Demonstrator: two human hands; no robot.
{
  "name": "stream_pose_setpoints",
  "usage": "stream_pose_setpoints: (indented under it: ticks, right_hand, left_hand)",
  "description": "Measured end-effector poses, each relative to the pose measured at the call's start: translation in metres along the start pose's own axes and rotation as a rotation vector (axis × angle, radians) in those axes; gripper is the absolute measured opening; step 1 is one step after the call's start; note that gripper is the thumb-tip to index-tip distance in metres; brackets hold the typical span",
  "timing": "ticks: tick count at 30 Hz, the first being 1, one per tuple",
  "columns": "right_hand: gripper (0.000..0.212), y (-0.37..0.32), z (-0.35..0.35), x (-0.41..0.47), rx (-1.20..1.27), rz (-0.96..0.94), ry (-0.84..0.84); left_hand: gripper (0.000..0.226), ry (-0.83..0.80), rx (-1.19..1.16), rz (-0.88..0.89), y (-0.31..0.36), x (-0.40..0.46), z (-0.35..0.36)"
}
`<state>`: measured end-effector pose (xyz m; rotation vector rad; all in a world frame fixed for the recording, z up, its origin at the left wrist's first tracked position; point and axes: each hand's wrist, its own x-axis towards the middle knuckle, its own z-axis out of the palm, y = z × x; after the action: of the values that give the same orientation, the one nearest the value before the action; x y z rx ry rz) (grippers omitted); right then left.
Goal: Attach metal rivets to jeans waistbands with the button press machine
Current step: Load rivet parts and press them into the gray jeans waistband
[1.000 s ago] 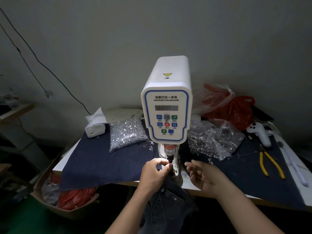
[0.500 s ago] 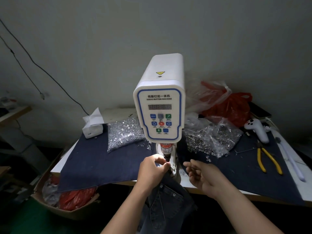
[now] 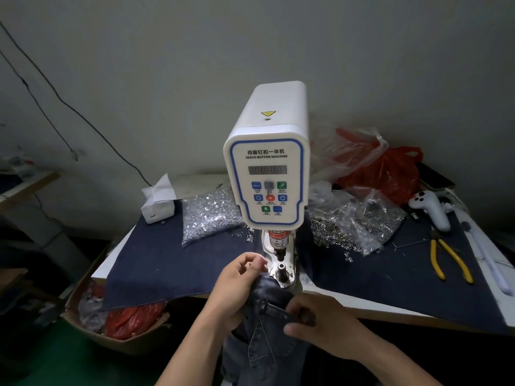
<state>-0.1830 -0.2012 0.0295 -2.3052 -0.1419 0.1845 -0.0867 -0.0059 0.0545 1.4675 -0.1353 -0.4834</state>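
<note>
A white tissue pack (image 3: 157,203) sits at the back left of the worktop (image 3: 390,312), on a dark denim cloth (image 3: 156,263). Yellow-handled pliers (image 3: 446,259) lie on the right, near a white handheld controller (image 3: 430,208). A red plastic bag (image 3: 390,174) is bunched against the wall. Below the left edge, a cardboard box (image 3: 83,313) holds more red plastic. A black cable (image 3: 69,107) hangs across the wall.

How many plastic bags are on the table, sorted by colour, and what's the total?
Clear bags of metal parts: 2, left bag and right bag
Clear loose bag: 1
Red bags: 1
Total: 4 on the table. More red plastic lies in a box below the table, not counted.
</note>
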Motion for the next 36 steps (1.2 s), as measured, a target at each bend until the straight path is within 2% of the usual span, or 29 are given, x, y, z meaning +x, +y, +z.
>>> stream_pose_setpoints:
  ticks: [2,3,5,6,8,10,14,15,17,20,23,27,31,36]
  right_hand:
    - [0.016,-0.002,-0.004,-0.002,0.001,-0.012,-0.029]
    - [0.016,-0.004,-0.008,-0.003,0.041,-0.034,-0.035]
    - [0.016,-0.006,-0.017,-0.004,0.224,-0.083,-0.018]
    - [0.019,-0.007,-0.021,-0.005,0.342,-0.087,-0.006]
    - [0.022,-0.009,-0.028,-0.004,0.495,-0.052,-0.003]
    - [0.022,-0.011,-0.033,0.000,0.508,-0.003,-0.026]
    - [0.023,-0.007,-0.040,0.014,0.235,0.032,0.001]
    - [0.022,-0.005,-0.040,0.017,0.237,0.028,0.010]
    - [0.021,0.000,-0.038,0.022,0.405,0.043,0.040]
    - [0.020,0.006,-0.029,0.029,0.640,0.102,0.092]
    - [0.021,0.010,-0.017,0.038,0.700,0.165,0.177]
    - [0.023,0.013,-0.015,0.045,0.749,0.188,0.208]
    - [0.030,0.016,-0.016,0.049,0.869,0.217,0.208]
    - [0.040,0.015,-0.016,0.054,0.986,0.275,0.206]
  left_hand:
    - [0.029,-0.090,0.078,0.083,0.003,-0.007,-0.005]
    - [0.026,-0.144,0.239,0.159,0.004,-0.010,-0.009]
    - [0.015,-0.306,0.606,0.269,0.006,-0.013,-0.020]
    - [0.017,-0.371,0.741,0.284,0.007,-0.013,-0.024]
    - [0.020,-0.427,0.840,0.277,0.006,-0.013,-0.031]
    - [0.014,-0.413,0.756,0.301,0.003,-0.011,-0.035]
    - [0.029,-0.345,0.418,0.221,-0.013,-0.004,-0.036]
    - [0.029,-0.329,0.341,0.199,-0.017,-0.003,-0.034]
    - [0.026,-0.300,0.265,0.159,-0.024,0.001,-0.028]
    - [0.022,-0.285,0.316,0.120,-0.030,0.010,-0.021]
    - [0.031,-0.196,0.443,0.111,-0.035,0.019,-0.017]
    - [0.035,-0.082,0.500,0.142,-0.040,0.026,-0.014]
    - [0.047,-0.051,0.515,0.153,-0.039,0.030,-0.009]
    - [0.042,-0.029,0.493,0.133,-0.044,0.033,-0.010]
